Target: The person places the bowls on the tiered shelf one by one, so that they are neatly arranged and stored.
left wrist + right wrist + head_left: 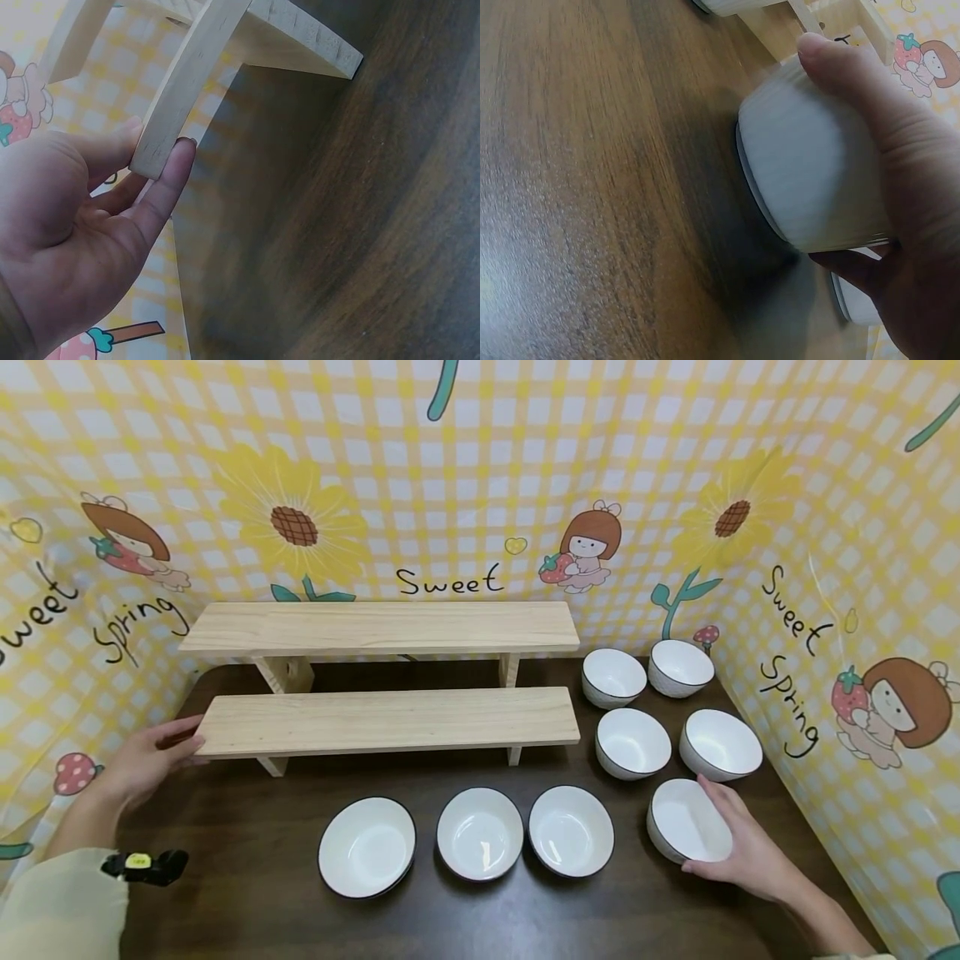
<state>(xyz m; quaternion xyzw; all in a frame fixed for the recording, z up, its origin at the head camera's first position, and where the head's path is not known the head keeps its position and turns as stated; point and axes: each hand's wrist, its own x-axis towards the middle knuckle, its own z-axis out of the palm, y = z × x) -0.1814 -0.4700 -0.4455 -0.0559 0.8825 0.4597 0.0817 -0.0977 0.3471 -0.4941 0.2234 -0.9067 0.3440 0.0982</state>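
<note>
My left hand (150, 760) pinches the left end of the lower wooden shelf board (390, 722), thumb on one face and fingers on the other in the left wrist view. On the right, my right hand (750, 847) grips a white bowl (690, 822) by its side; its outer wall (810, 157) fills the middle of the right wrist view, with the thumb along one edge and fingers at the opposite side. Right behind that bowl stand another white bowl (722, 743) and a further bowl (633, 743).
Across the front lie three dark-rimmed white bowls: left (367, 847), middle (480, 833) and right (572, 831). Two bowls, one (613, 677) and another (681, 667), stand at the back right. The upper shelf board (382, 627) runs behind, near the checked cloth wall (450, 502).
</note>
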